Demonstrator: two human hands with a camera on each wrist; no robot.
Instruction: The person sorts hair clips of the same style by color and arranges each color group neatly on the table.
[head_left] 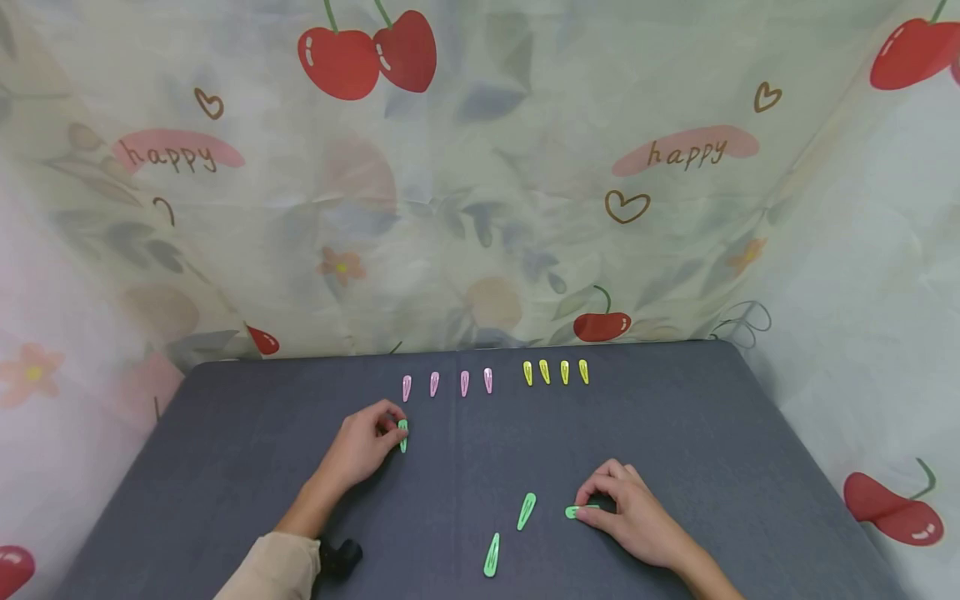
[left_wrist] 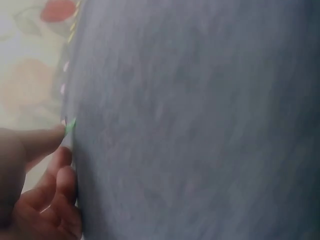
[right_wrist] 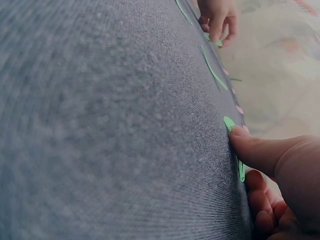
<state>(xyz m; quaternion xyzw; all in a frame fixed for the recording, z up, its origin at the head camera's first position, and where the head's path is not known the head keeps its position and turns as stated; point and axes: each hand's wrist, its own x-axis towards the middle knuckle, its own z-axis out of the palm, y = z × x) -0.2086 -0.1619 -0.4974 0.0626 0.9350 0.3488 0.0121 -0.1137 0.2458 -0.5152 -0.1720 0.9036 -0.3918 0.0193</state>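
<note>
My left hand pinches a green snap hair clip just below the leftmost pink hair clip. In the left wrist view only a small part of that green clip shows beside the thumb. Over on the right, my right hand grips another green hair clip between thumb and fingers, low at the table surface; the thumb covers its middle. Two more green clips lie between the hands: an upper one and a lower one, both slanted.
Several pink clips, one of them a pink clip, stand in a row along the far side of the dark table. To their right runs a row of several yellow clips. A printed curtain hangs behind the table.
</note>
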